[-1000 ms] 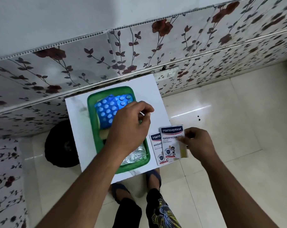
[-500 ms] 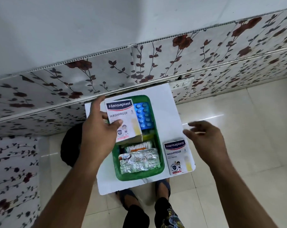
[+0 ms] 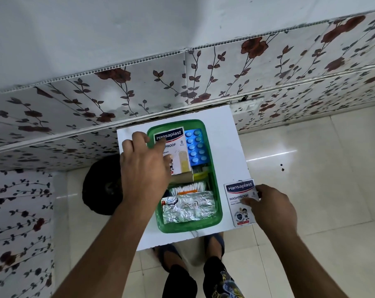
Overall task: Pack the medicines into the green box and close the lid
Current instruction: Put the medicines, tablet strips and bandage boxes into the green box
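The green box [image 3: 218, 203] lies open on a small white table [image 3: 227, 145]. Inside it are a blue blister pack [image 3: 196, 147], cotton swabs [image 3: 188, 187] and a silver foil strip [image 3: 188, 208]. A Hansaplast plaster box [image 3: 179, 151] rests in the far left part of the green box, and my left hand [image 3: 143, 166] grips its left side, thumb on its face. A second Hansaplast box [image 3: 239, 203] lies on the table right of the green box. My right hand [image 3: 272, 209] holds its right edge, thumb on top. No lid is visible.
The table stands against a flower-patterned wall panel [image 3: 139, 89]. A black round object [image 3: 100, 186] sits on the tiled floor to the left of the table. My feet [image 3: 213, 241] are just under the table's near edge.
My left hand has lowered the first plaster box into the green box's far left part. My right hand has come down onto the second plaster box and taken hold of it.
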Available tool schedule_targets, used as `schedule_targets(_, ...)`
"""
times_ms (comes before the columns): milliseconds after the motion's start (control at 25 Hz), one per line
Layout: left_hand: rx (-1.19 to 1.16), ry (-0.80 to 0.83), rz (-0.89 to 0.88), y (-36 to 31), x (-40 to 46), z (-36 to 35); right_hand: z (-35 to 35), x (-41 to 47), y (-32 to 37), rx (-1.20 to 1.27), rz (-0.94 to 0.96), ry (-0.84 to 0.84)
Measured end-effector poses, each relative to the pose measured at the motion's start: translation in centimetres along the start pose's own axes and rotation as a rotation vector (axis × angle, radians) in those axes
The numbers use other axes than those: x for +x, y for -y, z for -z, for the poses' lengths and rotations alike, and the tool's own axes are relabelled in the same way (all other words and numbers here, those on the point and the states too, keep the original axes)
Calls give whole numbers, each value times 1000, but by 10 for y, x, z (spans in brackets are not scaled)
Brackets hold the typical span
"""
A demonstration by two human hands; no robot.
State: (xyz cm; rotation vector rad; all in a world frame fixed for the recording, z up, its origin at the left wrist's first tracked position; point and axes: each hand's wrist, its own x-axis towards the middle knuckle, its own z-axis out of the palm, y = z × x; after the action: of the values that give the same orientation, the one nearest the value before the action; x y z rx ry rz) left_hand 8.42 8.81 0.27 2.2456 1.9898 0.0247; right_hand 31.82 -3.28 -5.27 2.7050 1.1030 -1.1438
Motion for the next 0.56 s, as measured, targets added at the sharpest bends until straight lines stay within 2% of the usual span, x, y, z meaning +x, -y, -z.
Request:
schedule_targets(160,-43,-14,-64,8,1,-1,31,-12,5,92,-2,-175)
schedule_targets(240,-197,-70,20,18,-1,1,65,-28,21,402,51,-278)
schedule_targets(320,-376,-131,135,32,-6,3,87,-50,53,771,155,-222)
schedule_targets(360,-444,-137,185,39,-10,2,86,-60,72,817,210,-134)
schedule_targets(440,-512,-106,255,49,-17,-1,64,-68,101,640,282,22)
schedule_targets(560,-522,-76,278,57,-24,-4,21,-66,125,389,305,129)
